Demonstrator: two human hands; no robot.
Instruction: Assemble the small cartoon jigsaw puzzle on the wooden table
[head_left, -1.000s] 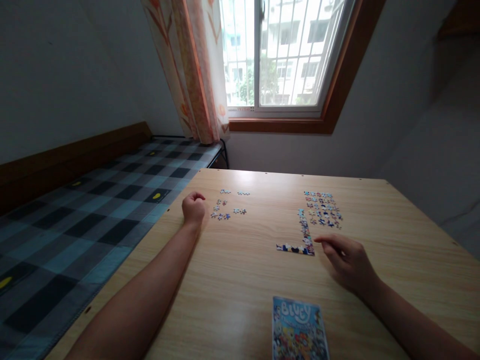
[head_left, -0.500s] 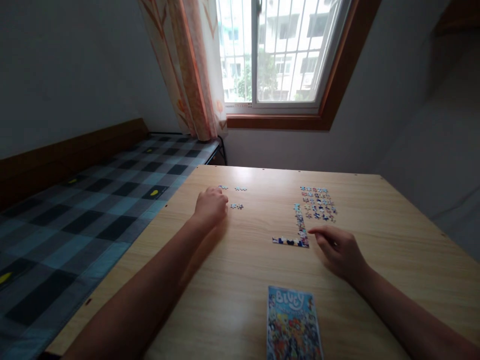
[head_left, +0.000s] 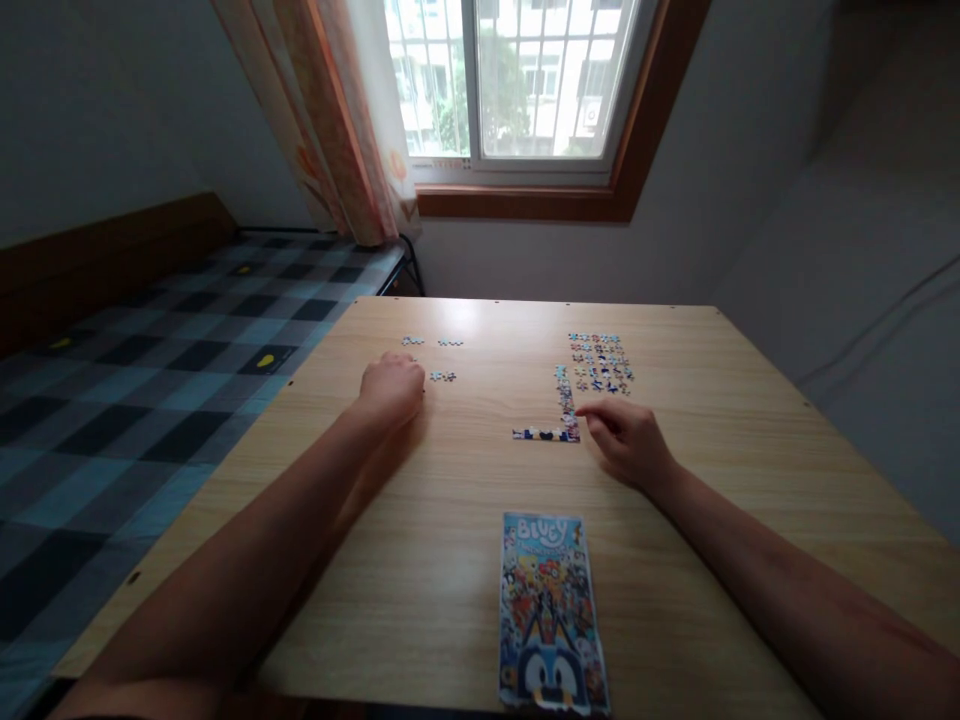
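Note:
My left hand [head_left: 394,388] rests at the far left of the table with fingers curled down; whatever is under its fingertips is hidden. Close by lie small joined puzzle pieces: one strip [head_left: 412,341] behind it, another strip [head_left: 451,342] to the right of that, and a pair of pieces [head_left: 443,377] beside the fingers. My right hand [head_left: 628,438] has its index finger stretched toward the L-shaped assembled puzzle edge [head_left: 566,400], the tip at or touching its right side. The other fingers are bent, and nothing shows in them. Rows of loose puzzle pieces [head_left: 602,362] lie beyond.
A puzzle box [head_left: 551,610] with a cartoon picture lies near the front edge of the wooden table [head_left: 420,610]. To the left is a bed with a checked cover [head_left: 150,370]. A curtain [head_left: 330,120] and a barred window [head_left: 540,80] are behind.
The view has tilted down and shifted right, showing more of the box. Against the table, both hands stay in nearly the same places.

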